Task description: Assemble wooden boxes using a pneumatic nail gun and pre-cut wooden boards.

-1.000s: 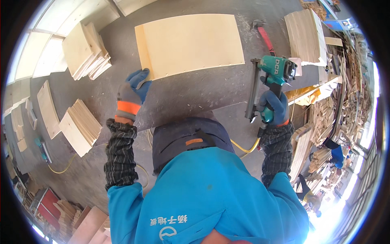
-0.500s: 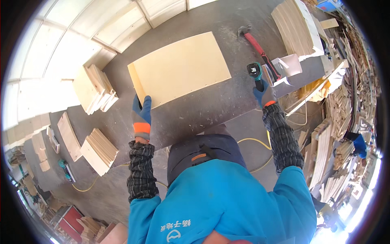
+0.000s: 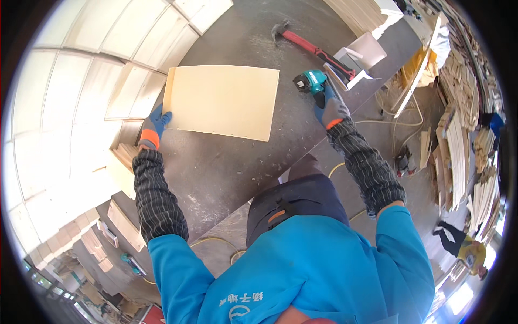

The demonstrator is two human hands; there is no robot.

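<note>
A pale wooden panel (image 3: 221,102) with a narrow strip along its left end lies on the dark worktable (image 3: 226,167). My left hand (image 3: 156,123), in a blue and grey glove with an orange cuff, grips the panel's near left corner, thumb toward its edge. To the right of the panel, my gloved right hand (image 3: 330,109) is closed round the handle of a teal and black nail gun (image 3: 312,82). The tool's head points left and is apart from the panel. My right fingers are partly hidden behind the tool.
A red-handled hammer (image 3: 313,47) rests against an opened white box (image 3: 364,54) beyond the nail gun. Stacked boards (image 3: 356,16) stand at the far right, pale wooden boxes (image 3: 81,81) rise on the left. Yellow hose (image 3: 213,239) runs along the floor. A person (image 3: 472,256) is at the far right.
The panel has turned clockwise and shifted left in view, my left hand staying at its corner. My right hand has swung the nail gun leftward, toward the panel. The whole view has turned too.
</note>
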